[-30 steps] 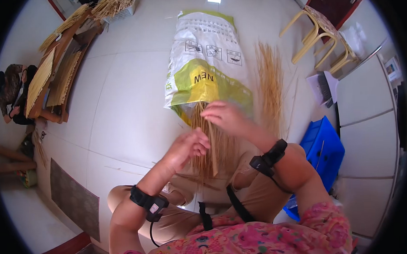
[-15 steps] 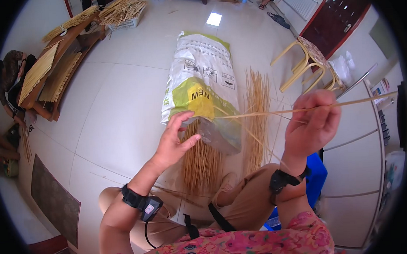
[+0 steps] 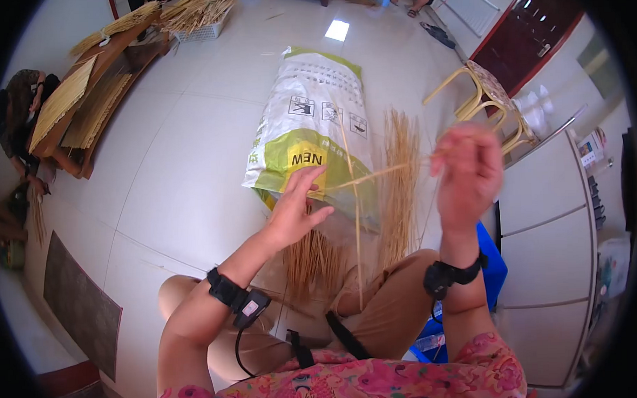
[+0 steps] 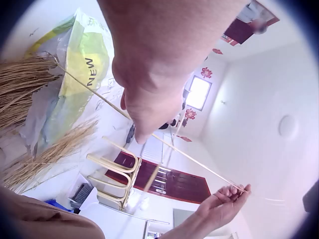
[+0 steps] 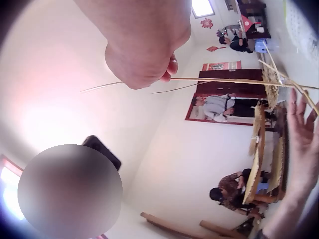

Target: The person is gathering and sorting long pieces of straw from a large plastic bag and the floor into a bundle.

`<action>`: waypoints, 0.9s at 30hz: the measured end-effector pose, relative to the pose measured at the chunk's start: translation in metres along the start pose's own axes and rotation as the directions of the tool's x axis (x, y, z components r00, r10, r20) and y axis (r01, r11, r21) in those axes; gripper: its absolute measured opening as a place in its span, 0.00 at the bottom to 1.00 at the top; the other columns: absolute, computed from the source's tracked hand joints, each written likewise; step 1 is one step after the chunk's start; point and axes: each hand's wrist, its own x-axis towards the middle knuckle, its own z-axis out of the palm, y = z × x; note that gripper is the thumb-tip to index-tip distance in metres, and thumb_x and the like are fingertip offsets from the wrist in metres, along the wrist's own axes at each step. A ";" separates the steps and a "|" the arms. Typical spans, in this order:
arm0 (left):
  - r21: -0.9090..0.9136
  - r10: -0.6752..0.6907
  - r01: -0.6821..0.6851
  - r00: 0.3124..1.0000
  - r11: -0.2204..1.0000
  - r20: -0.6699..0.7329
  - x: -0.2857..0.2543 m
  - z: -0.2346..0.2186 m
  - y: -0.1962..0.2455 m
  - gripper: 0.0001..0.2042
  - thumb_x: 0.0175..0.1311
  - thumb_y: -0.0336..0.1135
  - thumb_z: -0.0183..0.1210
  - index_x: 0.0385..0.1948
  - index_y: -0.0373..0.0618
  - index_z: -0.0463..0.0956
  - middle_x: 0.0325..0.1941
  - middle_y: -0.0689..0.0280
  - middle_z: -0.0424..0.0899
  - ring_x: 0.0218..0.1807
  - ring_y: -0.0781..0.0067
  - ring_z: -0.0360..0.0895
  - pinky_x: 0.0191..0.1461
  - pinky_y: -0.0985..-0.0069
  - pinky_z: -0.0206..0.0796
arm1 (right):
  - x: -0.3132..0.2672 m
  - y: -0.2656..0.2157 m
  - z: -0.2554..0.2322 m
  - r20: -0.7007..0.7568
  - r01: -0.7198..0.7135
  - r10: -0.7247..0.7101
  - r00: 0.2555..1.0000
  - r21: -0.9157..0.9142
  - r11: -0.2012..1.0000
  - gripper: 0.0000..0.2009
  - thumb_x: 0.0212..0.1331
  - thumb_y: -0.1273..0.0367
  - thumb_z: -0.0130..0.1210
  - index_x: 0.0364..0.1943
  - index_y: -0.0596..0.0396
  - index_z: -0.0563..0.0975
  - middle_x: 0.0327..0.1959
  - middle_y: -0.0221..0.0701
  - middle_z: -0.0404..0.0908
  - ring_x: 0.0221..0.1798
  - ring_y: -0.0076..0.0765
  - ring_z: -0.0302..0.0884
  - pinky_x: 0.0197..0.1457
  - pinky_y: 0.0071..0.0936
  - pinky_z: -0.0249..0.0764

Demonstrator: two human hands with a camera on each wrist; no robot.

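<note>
My right hand (image 3: 470, 176), raised at the right, pinches a long thin straw stalk (image 3: 384, 172). The stalk runs left toward my left hand (image 3: 294, 217), which is held over the sack's near end with fingers extended and thumb apart. In the left wrist view the stalk (image 4: 199, 166) passes behind the left hand. Another pale stalk (image 3: 356, 219) stands out, crossing it in the head view. Below lies a white and green printed sack (image 3: 311, 76), with a bundle of brown straw (image 3: 314, 262) protruding from its near mouth.
Beside the sack lies a loose straw pile (image 3: 402, 175). A chair (image 3: 480, 102) and white cabinets (image 3: 545, 261) stand right, with a blue bin (image 3: 492, 256) near my knee. A wooden rack (image 3: 79, 165) with straw mats and a seated person (image 3: 20, 104) are left.
Both hands were together over the straw at the sack's mouth; the right hand then moved up and right, drawing a stalk out. Since then the left hand has shifted slightly right.
</note>
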 end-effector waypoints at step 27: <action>0.050 -0.135 0.141 0.985 0.989 -0.104 0.001 0.012 -0.045 0.24 0.57 0.27 0.57 0.56 0.43 0.62 0.50 0.56 0.66 0.34 0.69 0.74 0.41 0.76 0.69 | -0.051 0.080 0.036 0.013 -0.082 0.083 0.996 -0.073 0.994 0.03 0.60 0.75 0.50 0.34 0.61 0.74 0.31 0.33 0.77 0.33 0.25 0.74 0.37 0.21 0.70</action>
